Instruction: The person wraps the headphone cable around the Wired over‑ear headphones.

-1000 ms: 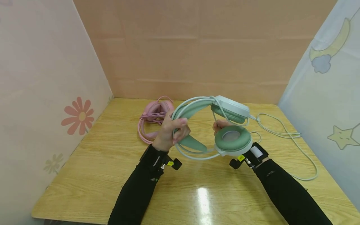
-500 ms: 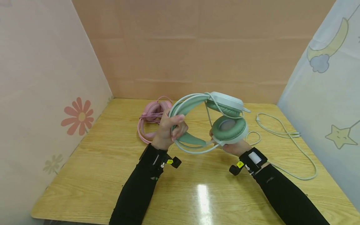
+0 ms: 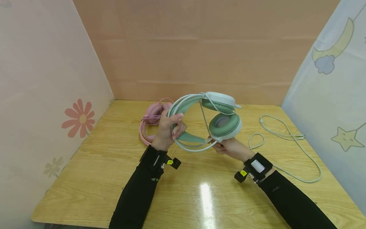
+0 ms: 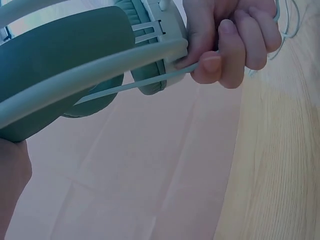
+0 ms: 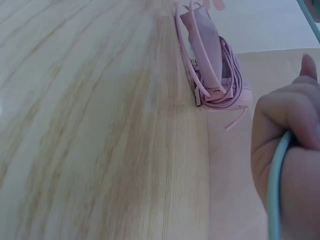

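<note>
A pair of mint-green and white headphones [image 3: 225,126] is held up above the table. My left hand [image 3: 169,129] grips its headband, with the ear cups pointing right. My right hand [image 3: 232,149] is just below the nearer ear cup. In the left wrist view, the right hand [image 4: 232,42] pinches the thin green cable [image 4: 140,85] beside the ear cup. The right wrist view shows the cable [image 5: 274,190] passing between the thumb and curled fingers. A strand of cable also loops over the farther ear cup.
Pink headphones [image 3: 152,114] with a bundled cable lie at the back left of the wooden table [image 3: 94,178]. More green cable [image 3: 297,137] spreads in loops along the table's right side. Patterned side panels and a tan back panel [image 3: 200,54] enclose the table.
The green headphones and my left hand have shifted slightly left. My right hand has come from behind the nearer ear cup to below it, also moving left.
</note>
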Demonstrator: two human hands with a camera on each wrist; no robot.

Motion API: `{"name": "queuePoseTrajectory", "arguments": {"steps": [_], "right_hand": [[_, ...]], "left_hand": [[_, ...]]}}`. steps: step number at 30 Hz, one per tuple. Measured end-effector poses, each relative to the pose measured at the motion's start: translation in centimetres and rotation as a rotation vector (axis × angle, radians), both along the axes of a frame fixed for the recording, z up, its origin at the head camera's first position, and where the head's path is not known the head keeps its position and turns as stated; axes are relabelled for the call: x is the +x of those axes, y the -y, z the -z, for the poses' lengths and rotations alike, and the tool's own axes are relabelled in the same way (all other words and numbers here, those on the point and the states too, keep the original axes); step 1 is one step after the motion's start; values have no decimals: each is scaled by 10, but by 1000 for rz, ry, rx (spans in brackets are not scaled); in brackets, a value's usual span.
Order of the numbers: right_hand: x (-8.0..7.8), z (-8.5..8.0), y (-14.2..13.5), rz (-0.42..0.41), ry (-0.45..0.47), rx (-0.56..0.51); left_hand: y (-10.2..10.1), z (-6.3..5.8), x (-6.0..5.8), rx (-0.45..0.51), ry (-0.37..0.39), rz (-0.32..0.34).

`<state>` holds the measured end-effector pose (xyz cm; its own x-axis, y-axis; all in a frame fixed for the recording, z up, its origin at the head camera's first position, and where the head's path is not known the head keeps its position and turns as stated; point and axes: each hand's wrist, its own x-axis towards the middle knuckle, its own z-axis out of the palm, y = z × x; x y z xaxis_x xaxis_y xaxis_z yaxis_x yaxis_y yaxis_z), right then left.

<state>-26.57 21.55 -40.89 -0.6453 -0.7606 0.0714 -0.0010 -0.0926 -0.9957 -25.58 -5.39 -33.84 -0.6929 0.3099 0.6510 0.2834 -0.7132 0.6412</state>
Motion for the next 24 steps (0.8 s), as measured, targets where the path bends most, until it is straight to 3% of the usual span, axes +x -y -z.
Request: {"name": "queuePoseTrajectory", "arguments": {"steps": [4, 10, 16, 24], "right_hand": [[3, 1, 0, 81, -66, 122], [10, -6, 9, 179, -193, 265], [18, -11, 19, 242, -373, 445], [28, -13, 13, 279, -466, 610]], "left_hand": [[1, 2, 1, -29, 8, -23], [2, -1, 4, -55, 35, -116], [5, -3, 8, -125, 41, -161], [7, -5, 10, -194, 26, -219]]}}
